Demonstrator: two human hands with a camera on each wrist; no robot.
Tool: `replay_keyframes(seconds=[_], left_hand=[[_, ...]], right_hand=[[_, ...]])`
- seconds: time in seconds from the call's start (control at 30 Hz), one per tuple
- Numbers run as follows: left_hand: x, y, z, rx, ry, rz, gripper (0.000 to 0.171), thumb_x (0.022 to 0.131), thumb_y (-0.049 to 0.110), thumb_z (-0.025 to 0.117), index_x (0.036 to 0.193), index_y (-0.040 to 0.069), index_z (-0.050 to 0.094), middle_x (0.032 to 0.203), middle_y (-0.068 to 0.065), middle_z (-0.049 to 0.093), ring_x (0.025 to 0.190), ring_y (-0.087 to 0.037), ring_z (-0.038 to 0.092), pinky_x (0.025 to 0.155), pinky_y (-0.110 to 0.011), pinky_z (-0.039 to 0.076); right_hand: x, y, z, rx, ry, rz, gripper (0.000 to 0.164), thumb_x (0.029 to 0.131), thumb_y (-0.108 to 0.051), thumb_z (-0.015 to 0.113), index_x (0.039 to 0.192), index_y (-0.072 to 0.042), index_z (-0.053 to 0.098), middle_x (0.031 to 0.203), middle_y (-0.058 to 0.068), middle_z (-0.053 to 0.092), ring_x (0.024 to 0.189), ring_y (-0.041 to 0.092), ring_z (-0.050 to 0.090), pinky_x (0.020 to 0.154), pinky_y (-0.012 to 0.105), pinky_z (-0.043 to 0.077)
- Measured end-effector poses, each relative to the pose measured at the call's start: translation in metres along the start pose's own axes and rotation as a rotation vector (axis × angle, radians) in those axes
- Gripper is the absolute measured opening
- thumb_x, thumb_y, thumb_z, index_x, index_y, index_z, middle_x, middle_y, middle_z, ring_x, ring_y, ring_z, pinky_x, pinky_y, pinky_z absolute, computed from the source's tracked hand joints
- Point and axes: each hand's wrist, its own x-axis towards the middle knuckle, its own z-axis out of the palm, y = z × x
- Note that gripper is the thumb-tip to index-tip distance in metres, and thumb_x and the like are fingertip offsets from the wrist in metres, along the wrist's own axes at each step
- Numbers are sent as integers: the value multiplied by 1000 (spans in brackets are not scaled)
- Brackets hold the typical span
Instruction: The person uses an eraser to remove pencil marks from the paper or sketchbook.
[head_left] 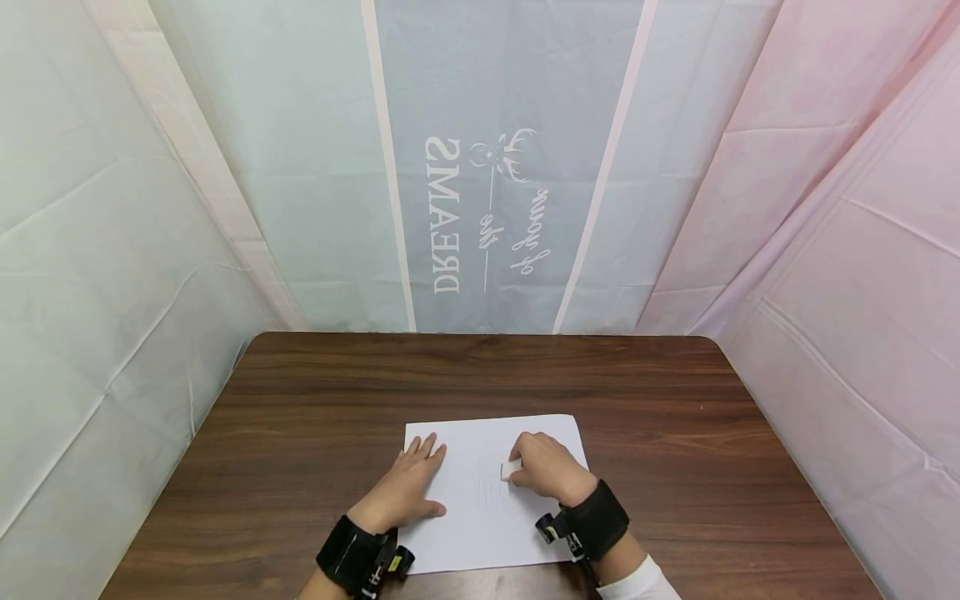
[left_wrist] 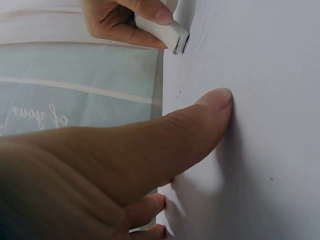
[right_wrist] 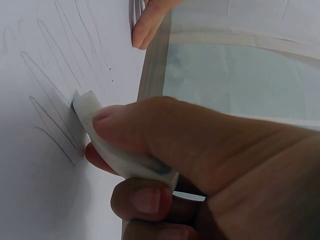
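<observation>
A white sheet of paper [head_left: 480, 533] lies on the dark wooden table [head_left: 300, 400], with faint pencil scribbles [head_left: 491, 490] near its middle. My left hand [head_left: 408, 487] lies flat on the sheet's left part, fingers straight, thumb [left_wrist: 200, 125] pressed on the paper [left_wrist: 270, 150]. My right hand [head_left: 543, 467] pinches a white eraser [head_left: 510, 470], whose darkened tip touches the paper at the pencil lines [right_wrist: 50, 115]. In the right wrist view the eraser [right_wrist: 100, 140] sits between thumb and fingers. In the left wrist view the eraser [left_wrist: 165, 32] meets the sheet above my thumb.
Pale green, grey and pink plastic sheeting [head_left: 487, 167] hangs behind and beside the table, with mirrored white lettering at the back. Bare wood [head_left: 675, 433] surrounds the paper. Black wrist straps [head_left: 596, 521] carry the cameras.
</observation>
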Motion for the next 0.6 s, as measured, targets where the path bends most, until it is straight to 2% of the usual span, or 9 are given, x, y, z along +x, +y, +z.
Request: replay_keyframes(seconds=[0.6], left_hand=[[0,1,1,2,-3,-13,88,77,23,88,148,-5,45,163,-29,29,152,-51,22,121,-67,23]], right_hand=[[-1,3,-4,7,-13,25,24,79,-9,83,98,4,77,96,14,75,71,15,52,63,31,49]])
